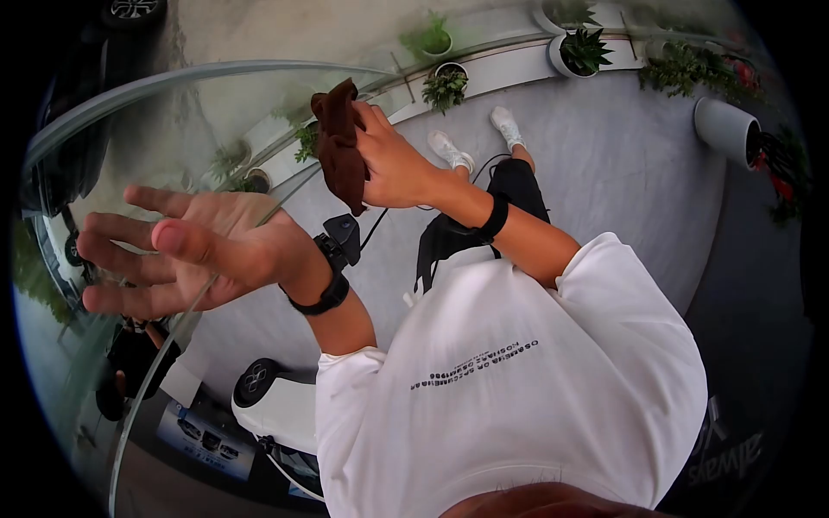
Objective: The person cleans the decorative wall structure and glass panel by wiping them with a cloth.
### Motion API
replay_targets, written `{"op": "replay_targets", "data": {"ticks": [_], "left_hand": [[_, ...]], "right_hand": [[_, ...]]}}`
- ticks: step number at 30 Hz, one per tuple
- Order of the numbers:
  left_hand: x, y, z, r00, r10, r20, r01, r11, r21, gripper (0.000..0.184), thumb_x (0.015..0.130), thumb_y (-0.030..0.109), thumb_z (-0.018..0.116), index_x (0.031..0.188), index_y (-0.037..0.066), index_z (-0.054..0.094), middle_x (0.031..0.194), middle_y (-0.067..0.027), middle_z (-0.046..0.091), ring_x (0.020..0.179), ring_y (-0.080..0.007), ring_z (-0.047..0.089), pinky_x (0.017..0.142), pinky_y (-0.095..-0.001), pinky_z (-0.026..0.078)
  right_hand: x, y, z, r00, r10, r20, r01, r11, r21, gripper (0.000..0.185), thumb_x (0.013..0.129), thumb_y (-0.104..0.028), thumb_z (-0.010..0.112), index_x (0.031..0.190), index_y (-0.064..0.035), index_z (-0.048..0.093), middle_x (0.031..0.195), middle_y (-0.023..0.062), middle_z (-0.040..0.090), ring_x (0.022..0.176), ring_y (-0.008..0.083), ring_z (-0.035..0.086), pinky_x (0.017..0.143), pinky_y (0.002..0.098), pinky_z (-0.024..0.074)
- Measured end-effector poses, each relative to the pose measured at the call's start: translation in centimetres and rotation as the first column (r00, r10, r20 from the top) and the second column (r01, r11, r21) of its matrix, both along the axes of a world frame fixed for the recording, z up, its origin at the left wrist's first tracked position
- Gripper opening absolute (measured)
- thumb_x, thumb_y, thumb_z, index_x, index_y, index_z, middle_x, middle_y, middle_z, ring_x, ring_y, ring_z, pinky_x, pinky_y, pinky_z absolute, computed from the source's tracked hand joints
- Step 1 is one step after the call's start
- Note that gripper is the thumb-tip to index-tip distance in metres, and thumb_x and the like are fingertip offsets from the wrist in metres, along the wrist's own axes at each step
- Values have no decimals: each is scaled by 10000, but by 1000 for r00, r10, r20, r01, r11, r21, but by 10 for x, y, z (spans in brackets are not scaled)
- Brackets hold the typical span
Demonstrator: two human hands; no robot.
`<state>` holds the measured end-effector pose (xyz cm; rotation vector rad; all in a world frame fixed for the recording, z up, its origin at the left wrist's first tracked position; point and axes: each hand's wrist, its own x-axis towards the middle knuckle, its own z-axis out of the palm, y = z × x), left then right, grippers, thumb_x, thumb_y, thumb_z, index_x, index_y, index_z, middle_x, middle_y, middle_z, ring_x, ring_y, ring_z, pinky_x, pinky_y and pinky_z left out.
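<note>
My right hand [393,160] is wrapped around a bunched dark brown cloth [343,147]. The cloth is close to a large clear glass pane [216,112]; whether it touches the glass I cannot tell. My left hand [203,246] is open, with its fingers spread and nothing in it. It is at the glass, where a thin edge line [160,363] of the pane crosses the hand. Contact with the pane cannot be made out. A black strap with a small dark device [341,242] is on my left wrist, and a black band [495,217] is on the right one.
Potted plants [580,53] line a pale ledge ahead, and a tall white planter [724,129] stands at the right. Grey floor [622,173] lies around my white shoes [509,128]. At left are a person in dark clothes [142,367], a white vehicle [281,410] and a poster [207,439].
</note>
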<state>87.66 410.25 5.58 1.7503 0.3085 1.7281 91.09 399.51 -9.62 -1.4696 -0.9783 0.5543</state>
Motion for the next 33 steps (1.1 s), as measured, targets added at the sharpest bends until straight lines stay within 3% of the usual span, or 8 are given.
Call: {"op": "replay_targets", "data": {"ticks": [4,11,16,19,23,27,29,33], "left_hand": [[-2,-1,0,999,36,-20,-35,999,9,862,897,113,656,1522,61,66,1483,-116,379,1418,-305,309,1164,-449,269],[2,-6,-3,992,88,-95,-83,995,51,716,955,148,571,1537,127,155,1506,-93,363,1417,-266,315,1138,-369,310],[-1,-4,-4,994,56,-96,-48,996,77,746,956,173,571,1533,66,109,1527,-163,319,1408,-297,333,1154,-407,320],[5,-11,-1,989,78,-123,-75,997,26,722,967,163,552,1536,85,115,1548,-143,287,1409,-295,333,1152,-409,327],[0,-6,-4,994,49,-93,-46,998,34,732,969,133,546,1539,88,90,1560,-115,273,1413,-290,325,1163,-407,313],[0,-6,-2,999,-29,-29,29,1000,-3,775,960,101,556,1539,85,41,1572,-95,249,1415,-287,319,1183,-413,277],[0,-8,-2,1000,-21,-23,20,999,-32,787,956,94,561,1538,84,30,1575,-95,242,1415,-286,320,1188,-416,268],[2,-11,0,999,-43,-2,43,998,-35,799,947,87,576,1537,78,37,1561,-105,272,1407,-275,337,1171,-402,309]], "right_hand": [[-3,2,-11,993,53,103,-42,993,-108,706,671,-185,744,1311,-90,460,1254,200,444,1120,437,418,942,486,435],[5,12,-72,999,11,45,-10,1000,-23,800,650,-250,814,1328,-56,437,1315,214,414,1160,444,401,972,489,414],[-1,23,-182,992,115,43,-102,968,-229,858,620,-409,818,1352,-131,465,1406,236,333,1206,450,365,997,514,410],[4,26,-164,963,211,168,-124,899,-419,537,651,-353,786,1055,-45,612,1196,236,517,1119,446,435,932,502,389],[19,28,-117,905,393,160,-235,778,-583,532,645,-385,767,1032,-44,635,1161,255,551,1077,453,474,860,501,436],[3,15,-41,952,239,190,-127,875,-467,604,632,-336,774,1139,-55,601,1125,287,547,984,457,532,777,533,489],[-6,7,9,996,-7,90,38,937,-346,656,682,-242,745,1271,-71,513,1111,273,523,957,447,542,770,529,506],[-11,15,4,971,-93,222,154,948,-278,687,731,-143,701,1351,-67,414,1141,241,501,961,430,552,692,526,518]]}}
